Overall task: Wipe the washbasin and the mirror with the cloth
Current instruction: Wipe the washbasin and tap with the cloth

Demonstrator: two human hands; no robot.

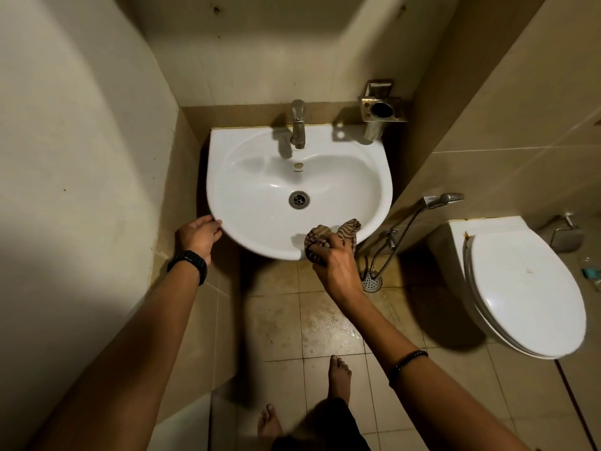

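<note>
A white washbasin (260,183) hangs on the back wall, with a metal tap (298,125) at its rear and a drain in the middle. My right hand (335,262) grips a bunched brown striped cloth (349,229) and holds it against the basin's front right rim. My left hand (198,234) rests on the front left rim, its fingers lying along the edge. No mirror shows in this view.
A metal cup holder (379,112) is fixed to the wall right of the tap. A spray hose (406,226) hangs beside the basin above a floor drain (370,281). A toilet (527,288) with its lid down stands to the right. The tiled floor looks wet.
</note>
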